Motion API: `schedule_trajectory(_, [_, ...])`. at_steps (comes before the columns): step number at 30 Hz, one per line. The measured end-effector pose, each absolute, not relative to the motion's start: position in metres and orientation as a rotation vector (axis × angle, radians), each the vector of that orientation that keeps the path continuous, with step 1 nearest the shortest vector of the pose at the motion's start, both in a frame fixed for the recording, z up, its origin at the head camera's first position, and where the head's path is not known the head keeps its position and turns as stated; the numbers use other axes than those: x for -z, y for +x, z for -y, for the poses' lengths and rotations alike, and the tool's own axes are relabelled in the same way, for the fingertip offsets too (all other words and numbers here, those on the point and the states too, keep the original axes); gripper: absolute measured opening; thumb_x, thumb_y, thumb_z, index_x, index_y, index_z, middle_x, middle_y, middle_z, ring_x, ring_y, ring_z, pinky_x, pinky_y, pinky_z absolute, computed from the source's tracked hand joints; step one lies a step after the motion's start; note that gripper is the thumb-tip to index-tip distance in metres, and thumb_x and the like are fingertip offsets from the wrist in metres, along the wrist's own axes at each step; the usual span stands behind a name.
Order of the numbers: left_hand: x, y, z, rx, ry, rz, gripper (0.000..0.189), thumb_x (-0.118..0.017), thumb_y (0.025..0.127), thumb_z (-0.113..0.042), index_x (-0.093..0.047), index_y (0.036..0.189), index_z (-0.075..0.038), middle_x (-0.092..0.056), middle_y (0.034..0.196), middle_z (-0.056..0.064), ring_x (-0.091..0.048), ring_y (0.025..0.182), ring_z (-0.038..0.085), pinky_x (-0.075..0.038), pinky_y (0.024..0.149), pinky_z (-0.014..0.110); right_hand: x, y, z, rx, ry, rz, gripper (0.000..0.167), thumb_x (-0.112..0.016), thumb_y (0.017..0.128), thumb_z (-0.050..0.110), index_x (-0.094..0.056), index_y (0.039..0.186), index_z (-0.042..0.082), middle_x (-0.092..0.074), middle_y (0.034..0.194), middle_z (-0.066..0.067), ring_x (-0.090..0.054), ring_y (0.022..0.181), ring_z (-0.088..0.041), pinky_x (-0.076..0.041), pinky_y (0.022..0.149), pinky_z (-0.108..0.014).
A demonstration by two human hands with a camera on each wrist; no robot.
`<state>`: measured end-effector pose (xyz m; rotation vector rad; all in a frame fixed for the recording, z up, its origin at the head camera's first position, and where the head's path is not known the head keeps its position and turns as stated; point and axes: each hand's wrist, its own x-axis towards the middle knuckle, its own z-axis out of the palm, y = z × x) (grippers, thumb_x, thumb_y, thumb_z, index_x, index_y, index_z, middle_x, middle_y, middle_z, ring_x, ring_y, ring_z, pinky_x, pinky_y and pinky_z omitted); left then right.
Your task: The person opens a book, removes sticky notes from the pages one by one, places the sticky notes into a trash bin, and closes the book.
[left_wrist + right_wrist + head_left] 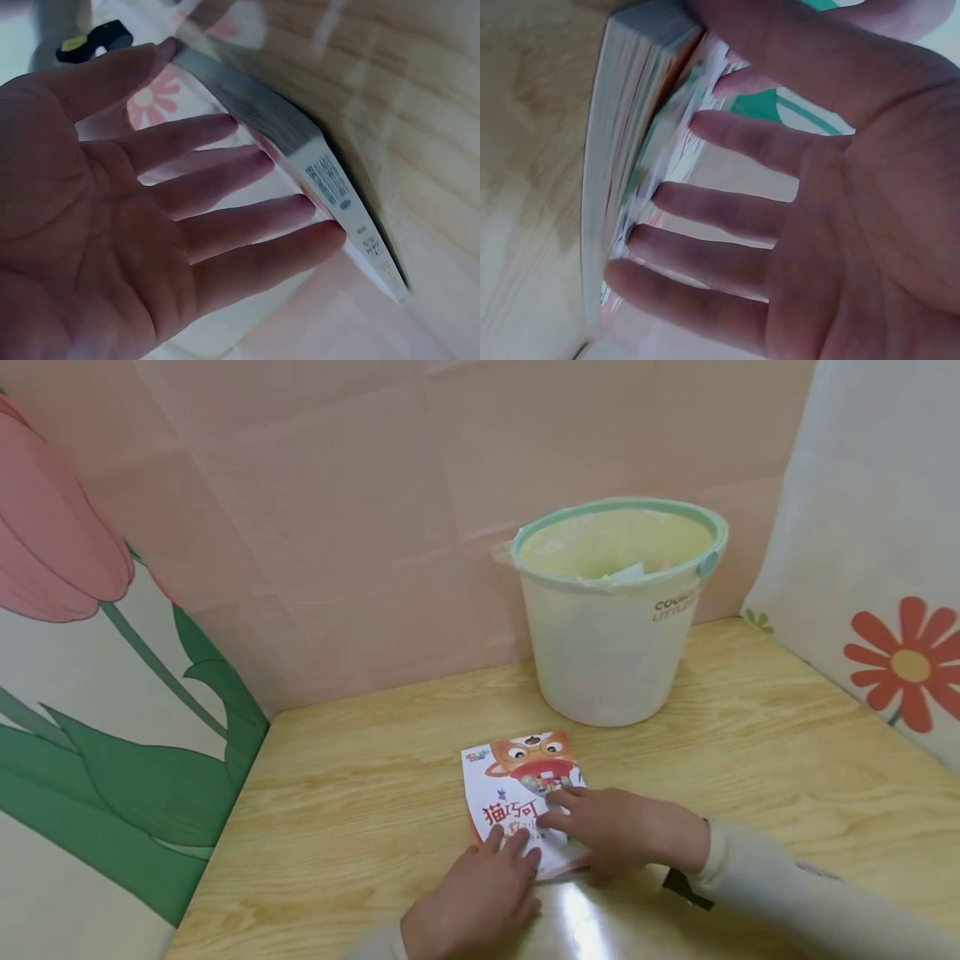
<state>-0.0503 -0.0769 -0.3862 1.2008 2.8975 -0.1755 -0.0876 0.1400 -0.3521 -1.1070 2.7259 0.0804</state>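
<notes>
A children's picture book [483, 781] with an orange cartoon animal and red Chinese title on its white cover lies flat on the wooden table. My left hand [474, 893] rests its fingertips on the cover's near-left part. From the right, my right hand [624, 828] lays its fingers over the cover's right side. In the left wrist view, straight, spread fingers touch the top near the book's edge [324, 176], where printed text and a barcode show. The right wrist view has the other hand's extended fingertips along the cover, beside the thick page edges [626, 97].
A white bucket [603, 652] with a green rim and a clear liner stands behind the book, toward the back right, with some paper-like pieces inside. A pink sheet [337, 527] hangs at the back; flower-printed panels [810, 543] flank the table [337, 793].
</notes>
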Motion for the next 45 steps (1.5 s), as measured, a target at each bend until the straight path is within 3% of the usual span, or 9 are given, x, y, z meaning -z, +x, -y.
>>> schedule_trajectory(8, [0.388, -0.042, 0.070, 0.230, 0.986, -2.816, 0.064, -0.053, 0.096, -0.055, -0.046, 0.149, -0.020, -0.040, 0.159, 0.004, -0.043, 0.141, 0.037, -0.048, 0.105, 0.051, 0.362, -0.075, -0.128, -0.322, -1.149, -2.804, 0.067, -0.083, 0.078, 0.027, -0.057, 0.139, 0.013, -0.059, 0.141, -0.014, -0.061, 0.123, -0.034, -0.058, 0.089, -0.042])
schedule_trajectory(13, [0.389, -0.043, 0.071, 0.224, 0.956, -2.847, 0.066, -0.052, 0.096, -0.056, -0.048, 0.148, -0.015, -0.040, 0.158, 0.008, -0.043, 0.141, 0.038, -0.046, 0.108, 0.050, 0.366, -0.076, -0.126, -0.333, -1.179, -2.839, 0.053, -0.064, 0.095, 0.039, -0.056, 0.141, 0.013, -0.057, 0.143, -0.014, -0.060, 0.125, -0.035, -0.059, 0.087, -0.042])
schedule_trajectory(15, [0.389, -0.046, 0.074, 0.226, 0.944, -2.851, 0.067, -0.052, 0.097, -0.056, -0.047, 0.148, -0.013, -0.041, 0.158, 0.010, -0.043, 0.141, 0.039, -0.046, 0.108, 0.050, 0.367, -0.081, -0.126, -0.275, -1.187, -2.838, 0.050, -0.058, 0.098, 0.036, -0.055, 0.142, 0.013, -0.055, 0.145, -0.014, -0.058, 0.128, -0.036, -0.058, 0.089, -0.043])
schedule_trajectory(21, [0.384, -0.063, 0.088, 0.134, 0.900, -2.833, 0.068, -0.054, 0.097, -0.053, -0.045, 0.149, -0.009, -0.039, 0.158, 0.013, -0.042, 0.141, 0.042, -0.046, 0.107, 0.052, 0.374, -0.099, -0.122, -0.202, -1.270, -2.824, 0.057, -0.070, 0.091, 0.023, -0.052, 0.145, 0.016, -0.052, 0.149, -0.011, -0.053, 0.134, -0.036, -0.056, 0.093, -0.042])
schedule_trajectory(26, [0.379, -0.077, 0.099, 0.077, 0.881, -2.782, 0.069, -0.051, 0.099, -0.052, -0.043, 0.150, -0.008, -0.035, 0.160, 0.015, -0.037, 0.144, 0.044, -0.041, 0.112, 0.054, 0.376, -0.112, -0.116, -0.179, -1.330, -2.823, 0.054, -0.066, 0.094, 0.029, -0.053, 0.145, 0.016, -0.052, 0.149, -0.013, -0.052, 0.134, -0.038, -0.055, 0.096, -0.043])
schedule_trajectory(32, [0.378, -0.101, 0.109, 0.032, 0.888, -2.757, 0.066, -0.050, 0.101, -0.047, -0.043, 0.150, -0.004, -0.033, 0.160, 0.019, -0.035, 0.144, 0.046, -0.039, 0.112, 0.056, 0.375, -0.131, -0.103, -0.125, -1.235, -2.811, 0.051, -0.063, 0.097, 0.023, -0.052, 0.146, 0.016, -0.048, 0.152, -0.013, -0.048, 0.138, -0.039, -0.053, 0.098, -0.047])
schedule_trajectory(37, [0.379, -0.131, 0.117, -0.068, 0.862, -2.718, 0.056, -0.047, 0.104, -0.038, -0.046, 0.148, -0.003, -0.036, 0.159, 0.020, -0.036, 0.143, 0.047, -0.040, 0.113, 0.054, 0.377, -0.150, -0.091, -0.074, -1.116, -2.784, 0.050, -0.060, 0.099, 0.018, -0.049, 0.148, 0.015, -0.043, 0.156, -0.013, -0.043, 0.142, -0.040, -0.051, 0.101, -0.050])
schedule_trajectory(42, [0.381, -0.155, 0.122, -0.172, 0.797, -2.735, 0.047, -0.044, 0.106, -0.031, -0.052, 0.144, -0.004, -0.040, 0.156, 0.019, -0.039, 0.142, 0.046, -0.039, 0.114, 0.052, 0.375, -0.171, -0.079, -0.067, -1.082, -2.746, 0.048, -0.054, 0.102, 0.023, -0.047, 0.149, 0.011, -0.042, 0.156, -0.017, -0.042, 0.142, -0.042, -0.046, 0.107, -0.052])
schedule_trajectory(45, [0.382, -0.166, 0.126, -0.258, 0.747, -2.795, 0.045, -0.043, 0.106, -0.028, -0.055, 0.141, -0.003, -0.055, 0.145, 0.018, -0.053, 0.132, 0.041, -0.044, 0.109, 0.050, 0.371, -0.182, -0.072, -0.094, -1.094, -2.715, 0.047, -0.050, 0.104, 0.025, -0.047, 0.148, 0.009, -0.044, 0.154, -0.019, -0.043, 0.140, -0.043, -0.043, 0.110, -0.052])
